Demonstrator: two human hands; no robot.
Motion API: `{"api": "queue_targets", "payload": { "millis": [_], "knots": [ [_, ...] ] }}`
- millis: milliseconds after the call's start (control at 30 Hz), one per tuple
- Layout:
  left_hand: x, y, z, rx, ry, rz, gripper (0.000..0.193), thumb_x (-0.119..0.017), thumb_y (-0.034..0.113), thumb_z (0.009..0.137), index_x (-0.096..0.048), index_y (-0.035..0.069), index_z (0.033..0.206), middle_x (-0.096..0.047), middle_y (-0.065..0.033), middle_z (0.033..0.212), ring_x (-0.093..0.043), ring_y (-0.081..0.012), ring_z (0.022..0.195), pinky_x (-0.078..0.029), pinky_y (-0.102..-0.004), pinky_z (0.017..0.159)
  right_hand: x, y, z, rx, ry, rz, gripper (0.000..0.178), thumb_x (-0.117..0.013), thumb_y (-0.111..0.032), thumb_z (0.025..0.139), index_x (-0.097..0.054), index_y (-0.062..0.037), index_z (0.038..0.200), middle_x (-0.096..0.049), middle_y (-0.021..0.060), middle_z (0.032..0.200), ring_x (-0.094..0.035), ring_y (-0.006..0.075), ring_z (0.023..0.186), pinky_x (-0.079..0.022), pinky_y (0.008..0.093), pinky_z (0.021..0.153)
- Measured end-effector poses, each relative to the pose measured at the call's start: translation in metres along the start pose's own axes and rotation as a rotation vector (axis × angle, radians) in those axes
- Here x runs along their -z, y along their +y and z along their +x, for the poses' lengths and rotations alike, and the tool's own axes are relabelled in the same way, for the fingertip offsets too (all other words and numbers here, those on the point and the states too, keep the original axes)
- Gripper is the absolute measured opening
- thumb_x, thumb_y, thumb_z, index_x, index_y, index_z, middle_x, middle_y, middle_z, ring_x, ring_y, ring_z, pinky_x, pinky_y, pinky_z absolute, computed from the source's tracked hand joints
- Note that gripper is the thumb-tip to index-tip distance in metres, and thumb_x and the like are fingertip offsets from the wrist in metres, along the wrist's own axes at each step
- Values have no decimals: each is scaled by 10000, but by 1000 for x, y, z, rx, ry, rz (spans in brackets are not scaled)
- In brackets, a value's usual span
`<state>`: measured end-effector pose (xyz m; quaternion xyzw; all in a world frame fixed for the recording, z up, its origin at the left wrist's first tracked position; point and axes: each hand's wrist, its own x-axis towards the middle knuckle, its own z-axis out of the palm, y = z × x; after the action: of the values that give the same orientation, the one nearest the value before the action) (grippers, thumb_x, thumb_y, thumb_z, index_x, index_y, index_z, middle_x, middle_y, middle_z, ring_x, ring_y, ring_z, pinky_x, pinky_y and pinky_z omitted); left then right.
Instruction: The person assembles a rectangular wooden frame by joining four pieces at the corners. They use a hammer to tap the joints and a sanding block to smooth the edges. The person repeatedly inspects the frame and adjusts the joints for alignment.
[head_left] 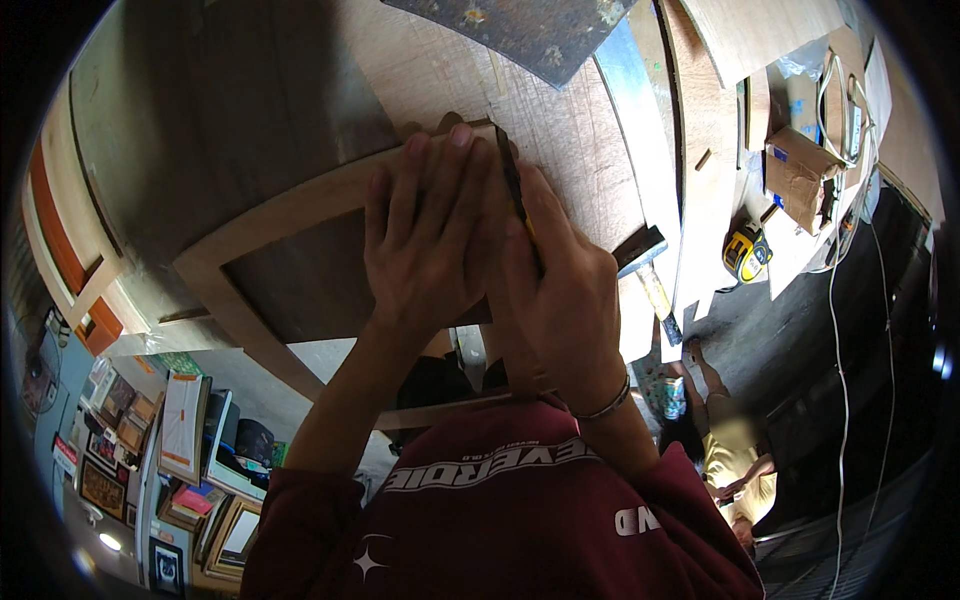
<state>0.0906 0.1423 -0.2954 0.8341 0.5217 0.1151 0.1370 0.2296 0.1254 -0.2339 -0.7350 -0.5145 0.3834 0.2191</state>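
A light wooden frame (287, 212) lies on the workbench, its near end reaching toward my body. My left hand (428, 225) rests flat across its far right corner, with fingers stretched out and pressing on the wood. Beside it, my right hand (565, 280) is closed around a slim black-and-yellow tool (514, 185), held along the frame's right edge. Most of that tool is covered by my fingers, so its exact kind is unclear. To the right of my right hand lies a hammer (642, 252) with a dark head and a yellow-and-black handle.
A dark, stained metal sheet (530, 35) lies at the far side. Rightward are a yellow-and-black tape measure (746, 252), a cardboard box (803, 180) and hanging white cables (838, 380). Shelves with picture frames (235, 535) stand lower left. A person in yellow (740, 470) is at lower right.
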Motion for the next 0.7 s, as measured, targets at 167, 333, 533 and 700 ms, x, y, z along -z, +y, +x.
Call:
{"api": "queue_targets", "payload": {
  "millis": [167, 333, 533, 700],
  "knots": [
    [1, 0, 2, -10, 3, 3, 465, -467, 353, 1005, -616, 126, 1383, -532, -48, 1495, -418, -278, 1433, -266, -498, 1180, 0, -2, -2, -36, -16, -32, 417, -605, -79, 944, -562, -4, 1352, -678, 287, 1118, -706, 420, 953, -590, 432, 734],
    [0, 2, 1, 0, 17, 19, 457, -486, 359, 999, -625, 138, 1374, -534, -34, 1494, -415, -272, 1435, -259, -494, 1187, 0, -2, -6, -58, -30, -44, 429, -612, -91, 942, -559, -4, 1358, -691, 281, 1051, -715, 412, 918, -586, 418, 717],
    [0, 2, 2, -6, 6, 7, 456, -496, 353, 993, -621, 144, 1379, -528, -27, 1499, -395, -265, 1448, -241, -498, 1199, 0, -3, -19, -122, -52, -56, 442, -619, -114, 946, -555, 6, 1366, -701, 273, 990, -730, 395, 887, -581, 407, 705],
    [1, -4, 1, -43, -23, -27, 475, -417, 315, 1042, -560, 74, 1427, -500, -102, 1514, -371, -359, 1449, -230, -536, 1192, 5, 1, -25, -84, -40, -31, 434, -608, -123, 955, -555, 18, 1362, -702, 282, 1028, -733, 388, 912, -584, 401, 715]
  ]
}}
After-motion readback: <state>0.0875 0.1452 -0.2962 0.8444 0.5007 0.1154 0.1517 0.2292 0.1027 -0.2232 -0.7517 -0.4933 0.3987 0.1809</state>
